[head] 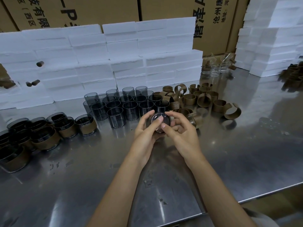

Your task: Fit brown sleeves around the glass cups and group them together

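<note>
both forearms reach over the steel table (229, 161), left hand (145, 128) and right hand (180, 130) curled around one glass cup (158, 122), seemingly mid-fitting; next it likely joins the sleeved cups (45, 138) at left.

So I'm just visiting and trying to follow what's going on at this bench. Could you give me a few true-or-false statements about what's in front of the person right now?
1. Both hands, left hand and right hand, hold one dark glass cup. True.
2. The loose brown curled sleeves lie in a pile left of the hands. False: they lie to the right, behind the hands.
3. The cups already wearing brown sleeves stand grouped at the left of the shiny metal table. True.
4. The bare smoky glass cups are stacked in towers. False: they stand side by side in rows on the table.
5. White foam blocks are piled behind the cups. True.
</note>
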